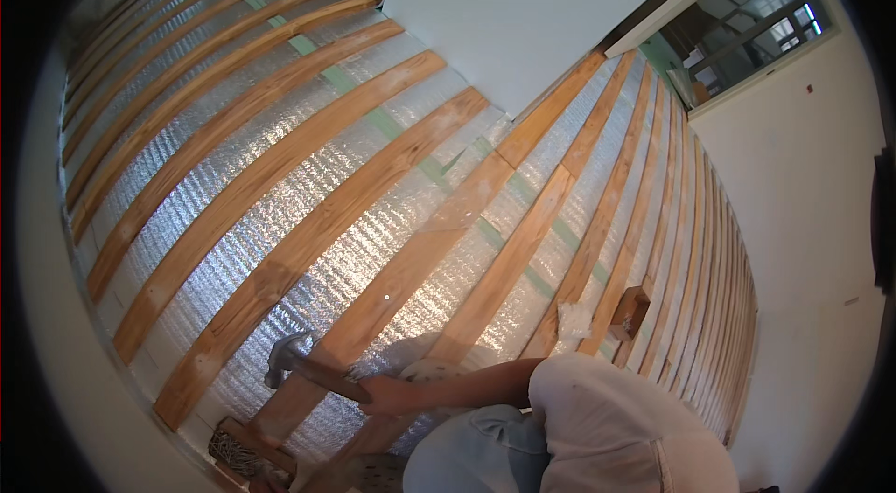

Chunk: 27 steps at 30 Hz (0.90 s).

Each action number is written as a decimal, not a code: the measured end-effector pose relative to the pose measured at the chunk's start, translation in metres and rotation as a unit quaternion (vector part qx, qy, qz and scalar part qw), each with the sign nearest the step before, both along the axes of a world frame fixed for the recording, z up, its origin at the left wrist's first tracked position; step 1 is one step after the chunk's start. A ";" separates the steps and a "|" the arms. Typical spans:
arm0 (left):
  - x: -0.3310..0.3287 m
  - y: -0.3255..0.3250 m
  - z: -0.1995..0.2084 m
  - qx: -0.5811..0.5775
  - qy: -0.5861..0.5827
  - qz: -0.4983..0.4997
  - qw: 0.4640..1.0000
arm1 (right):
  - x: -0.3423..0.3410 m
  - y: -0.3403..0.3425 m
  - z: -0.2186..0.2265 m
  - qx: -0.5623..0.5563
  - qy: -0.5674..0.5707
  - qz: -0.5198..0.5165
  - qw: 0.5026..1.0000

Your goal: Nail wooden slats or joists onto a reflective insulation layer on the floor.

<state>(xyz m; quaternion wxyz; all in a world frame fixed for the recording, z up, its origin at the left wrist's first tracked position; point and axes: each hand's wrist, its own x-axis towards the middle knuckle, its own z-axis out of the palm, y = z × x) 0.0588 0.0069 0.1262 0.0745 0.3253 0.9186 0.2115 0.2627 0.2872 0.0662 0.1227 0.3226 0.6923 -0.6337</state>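
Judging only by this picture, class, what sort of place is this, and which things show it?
Probably a room under construction or renovation: wooden battens run in rows over silvery foil sheeting, and the right hand grips a hammer.

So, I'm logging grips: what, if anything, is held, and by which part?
The right hand holds a hammer by the end of its handle; what the left hand holds, if anything, cannot be told.
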 end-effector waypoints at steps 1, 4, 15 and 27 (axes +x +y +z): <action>0.001 0.000 -0.001 0.042 -0.005 0.024 0.999 | 0.000 0.002 0.005 -0.001 0.006 -0.009 1.000; 0.000 -0.018 -0.022 0.008 -0.051 0.223 0.973 | 0.001 0.003 -0.002 -0.046 -0.003 -0.009 0.999; -0.098 0.078 -0.015 0.082 -0.089 0.155 0.980 | 0.017 -0.003 -0.027 0.121 0.044 0.040 0.991; -0.161 0.136 -0.072 0.157 -0.080 0.116 0.978 | -0.020 -0.005 0.016 -0.064 -0.070 0.018 0.995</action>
